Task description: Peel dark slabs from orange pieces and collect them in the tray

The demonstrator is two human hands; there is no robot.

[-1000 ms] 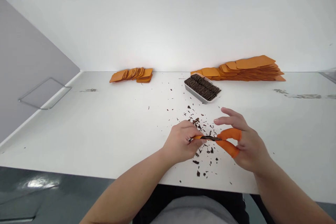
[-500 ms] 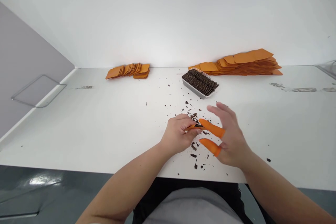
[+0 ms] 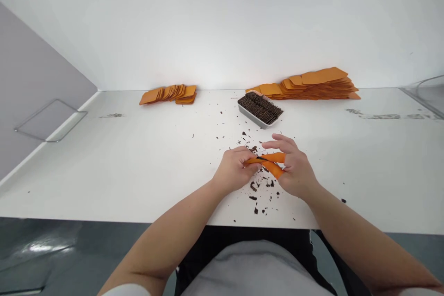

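Pinched between the fingers and thumb of my left hand point(image 3: 236, 169) is a small orange packet point(image 3: 253, 160) with a dark piece showing in its opening. My right hand point(image 3: 294, 166) wears orange finger covers on thumb and forefinger, and these close on the packet's right end; its other fingers are raised. Dark flakes point(image 3: 254, 186) lie scattered on the white table under and around both hands. Beyond them stands a pale tray point(image 3: 253, 118) filled with rows of thin dark pieces point(image 3: 262, 107).
Against the back wall, a long fanned stack of orange packets point(image 3: 312, 84) lies behind and right of the tray. A smaller stack of orange packets point(image 3: 168, 93) is at the back left. Wire frames point(image 3: 50, 120) show at the left side and far right.
My right hand has moved left and its covered thumb and forefinger have closed on the packet's end. My left hand still holds the packet. The view has shifted slightly.
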